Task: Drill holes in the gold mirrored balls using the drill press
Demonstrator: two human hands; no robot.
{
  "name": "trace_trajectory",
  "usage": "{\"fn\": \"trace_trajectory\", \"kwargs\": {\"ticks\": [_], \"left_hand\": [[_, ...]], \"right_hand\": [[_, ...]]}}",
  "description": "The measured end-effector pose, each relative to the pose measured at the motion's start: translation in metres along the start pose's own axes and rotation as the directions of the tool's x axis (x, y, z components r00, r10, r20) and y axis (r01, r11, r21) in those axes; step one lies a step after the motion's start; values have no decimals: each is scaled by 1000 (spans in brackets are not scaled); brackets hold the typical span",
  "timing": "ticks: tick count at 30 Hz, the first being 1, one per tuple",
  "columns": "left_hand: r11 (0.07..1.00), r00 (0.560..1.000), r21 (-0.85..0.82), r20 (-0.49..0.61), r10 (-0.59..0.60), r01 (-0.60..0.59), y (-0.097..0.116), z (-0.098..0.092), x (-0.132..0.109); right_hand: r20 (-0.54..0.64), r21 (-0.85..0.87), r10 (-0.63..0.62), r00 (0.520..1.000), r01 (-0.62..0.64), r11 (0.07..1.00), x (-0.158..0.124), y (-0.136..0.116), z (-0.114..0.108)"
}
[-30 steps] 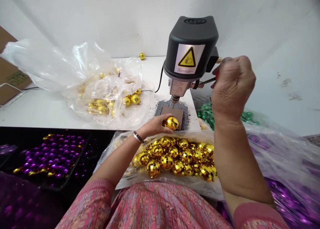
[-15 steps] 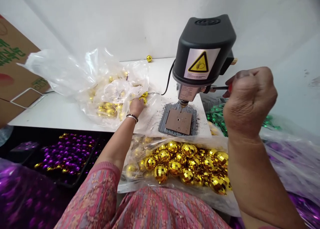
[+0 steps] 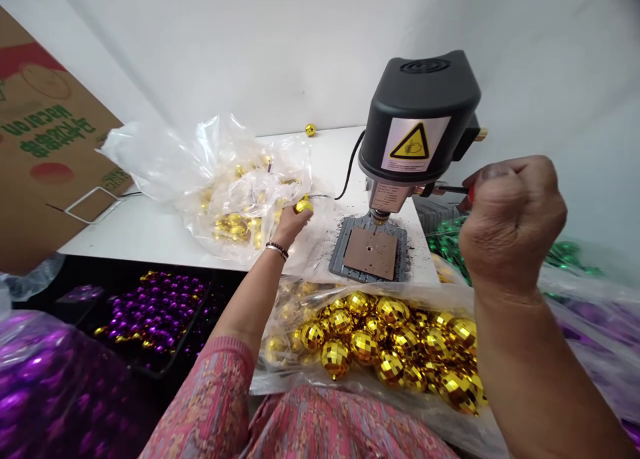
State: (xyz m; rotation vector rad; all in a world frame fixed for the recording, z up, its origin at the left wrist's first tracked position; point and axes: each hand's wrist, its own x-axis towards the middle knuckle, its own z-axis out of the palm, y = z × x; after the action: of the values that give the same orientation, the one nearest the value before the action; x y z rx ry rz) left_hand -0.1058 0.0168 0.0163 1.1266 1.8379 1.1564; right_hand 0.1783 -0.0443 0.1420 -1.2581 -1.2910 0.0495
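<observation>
Nearest lies a pink patterned sleeve (image 3: 200,392), and just beyond it a clear plastic bag (image 3: 280,381) holds about twenty visible gold mirror-faceted baubles (image 3: 364,347), with more dulled under the plastic. The left hand (image 3: 293,224), one thin metal bracelet (image 3: 277,249) at its wrist, has its grip closed round a single small gold bauble (image 3: 303,207) at the edge of a second bag. That bauble looks light, slick and probably brittle, so it is best cradled whole in the fingers, without hard squeezing. The right hand (image 3: 513,227) is a clenched grip on one red-handled tool (image 3: 471,195), whose thin metal shaft reaches toward the side of a black bench drill (image 3: 417,112). Under the drill sits a grey base (image 3: 337,259) with one brown holed pad (image 3: 370,253), dark shavings scattered about it on the white worktop (image 3: 125,225). Behind, a clear bag (image 3: 220,172) holds more gold baubles, and one loose gold bauble (image 3: 311,130) sits by the wall. Off to the sides are purple baubles (image 3: 157,312), green baubles (image 3: 447,245) and a cardboard carton (image 3: 50,132).
</observation>
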Motion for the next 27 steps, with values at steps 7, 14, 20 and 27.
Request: {"fn": "trace_trajectory", "kwargs": {"ticks": [7, 14, 20, 27], "left_hand": [[780, 942, -612, 322, 91, 134, 31, -12, -51], [810, 862, -466, 499, -90, 355, 21, 18, -70], [943, 900, -308, 436, 20, 128, 15, 52, -76], [982, 909, -190, 413, 66, 15, 1, 82, -69]], "right_hand": [[15, 42, 4, 1000, -4, 999, -2, -1, -1], [70, 95, -79, 994, 72, 993, -3, 7, -2], [109, 41, -122, 987, 118, 992, 9, 4, -4], [147, -15, -53, 988, 56, 998, 16, -3, -5]]}}
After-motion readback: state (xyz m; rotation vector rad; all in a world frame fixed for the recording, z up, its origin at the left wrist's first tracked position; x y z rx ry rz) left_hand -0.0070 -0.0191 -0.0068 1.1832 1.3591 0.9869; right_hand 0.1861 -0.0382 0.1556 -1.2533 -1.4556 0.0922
